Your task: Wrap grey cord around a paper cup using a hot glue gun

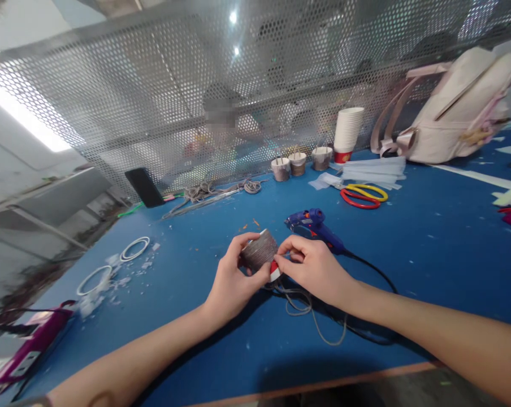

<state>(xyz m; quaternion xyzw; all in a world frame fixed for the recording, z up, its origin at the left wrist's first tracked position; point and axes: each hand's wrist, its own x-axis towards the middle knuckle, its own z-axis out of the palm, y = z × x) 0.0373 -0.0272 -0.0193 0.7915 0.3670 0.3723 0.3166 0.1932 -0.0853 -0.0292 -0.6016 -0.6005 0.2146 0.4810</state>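
Observation:
My left hand (230, 280) grips a small paper cup (259, 250) lying on its side, most of it wrapped in grey-brown cord, with a red and white band showing at its rim. My right hand (312, 265) pinches the cord against the cup at that rim. Loose cord (306, 308) trails from the cup onto the blue table (429, 265) under my right wrist. A blue glue gun (312, 225) lies just behind my right hand, its black cable running off to the right.
Three cord-wrapped cups (298, 164) and a stack of white paper cups (347, 133) stand at the back by the perforated metal screen. Red and yellow scissors (363, 195), glue sticks (376, 169), a beige backpack (454, 107), a cord bundle (208, 192), white rings (134, 249), a phone (144, 187).

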